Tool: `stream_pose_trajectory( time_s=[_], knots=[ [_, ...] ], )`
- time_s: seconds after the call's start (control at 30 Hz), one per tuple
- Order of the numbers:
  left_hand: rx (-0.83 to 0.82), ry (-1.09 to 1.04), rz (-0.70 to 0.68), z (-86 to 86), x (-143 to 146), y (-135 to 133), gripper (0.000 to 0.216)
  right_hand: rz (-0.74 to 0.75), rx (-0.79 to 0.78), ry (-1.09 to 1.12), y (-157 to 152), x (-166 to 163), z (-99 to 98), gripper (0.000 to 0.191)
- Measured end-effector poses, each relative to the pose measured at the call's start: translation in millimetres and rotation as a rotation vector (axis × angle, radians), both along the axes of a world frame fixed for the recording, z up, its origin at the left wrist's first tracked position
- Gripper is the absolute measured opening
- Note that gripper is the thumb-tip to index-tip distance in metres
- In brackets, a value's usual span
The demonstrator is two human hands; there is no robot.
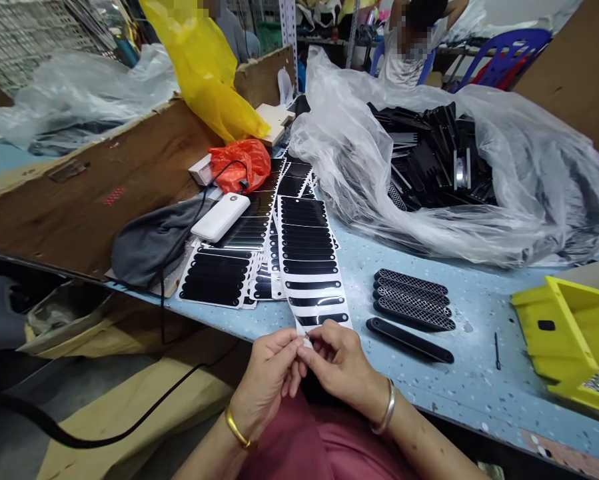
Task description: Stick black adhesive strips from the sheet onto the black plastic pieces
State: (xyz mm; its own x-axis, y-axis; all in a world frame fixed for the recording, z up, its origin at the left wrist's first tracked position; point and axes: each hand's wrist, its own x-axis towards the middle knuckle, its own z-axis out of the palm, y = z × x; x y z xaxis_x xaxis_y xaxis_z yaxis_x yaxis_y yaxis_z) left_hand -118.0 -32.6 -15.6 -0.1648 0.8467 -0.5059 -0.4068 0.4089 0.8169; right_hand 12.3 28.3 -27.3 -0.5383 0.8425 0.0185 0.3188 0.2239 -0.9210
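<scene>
Head cam: L hand [274, 363] & R hand [342, 360] at btm ctr, each grip pinched on near end of sticker sheet [306, 250], which runs up to frame ctr on tabletop [484, 283]. Lone blk bar [409, 340] ctr-right, nr mesh bars [412, 303]; yellow bin [544, 333] lower right.

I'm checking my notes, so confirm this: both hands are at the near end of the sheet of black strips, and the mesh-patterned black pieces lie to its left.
Wrong side: the head view shows the mesh-patterned black pieces to the right of the sheet of black strips. The left hand and right hand are indeed at its near end.
</scene>
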Motion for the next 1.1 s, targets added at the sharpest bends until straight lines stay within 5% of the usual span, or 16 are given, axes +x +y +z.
stream_pose_trajectory(
  time_s=[0.3,0.5,0.63,0.73,0.9,1.0,1.1],
  knots=[
    [-0.072,0.241,-0.017,-3.6,-23.5,-1.0,0.039,-0.202,-0.559,0.377,21.4,9.9,6.8,0.018],
    [-0.119,0.448,0.196,-9.6,-65.3,-12.4,0.04,-0.437,-0.532,0.595,43.0,108.1,45.2,0.012],
    [-0.016,0.619,0.274,5.5,-59.0,-11.0,0.045,-0.394,-0.39,0.624,38.0,146.6,60.9,0.009],
    [0.078,0.532,0.107,19.7,-28.0,4.9,0.039,-0.247,-0.326,0.63,27.3,146.6,65.4,0.011],
    [0.077,0.022,-0.425,32.1,30.2,43.4,0.04,-0.12,-0.28,0.612,12.6,144.9,62.3,0.015],
    [0.106,-0.085,-0.518,33.6,45.0,56.4,0.033,-0.125,-0.276,0.568,7.8,159.3,56.3,0.015],
    [0.096,-0.127,-0.467,32.0,48.6,63.8,0.029,-0.197,-0.206,0.397,6.9,177.7,54.4,0.03]
  ],
)
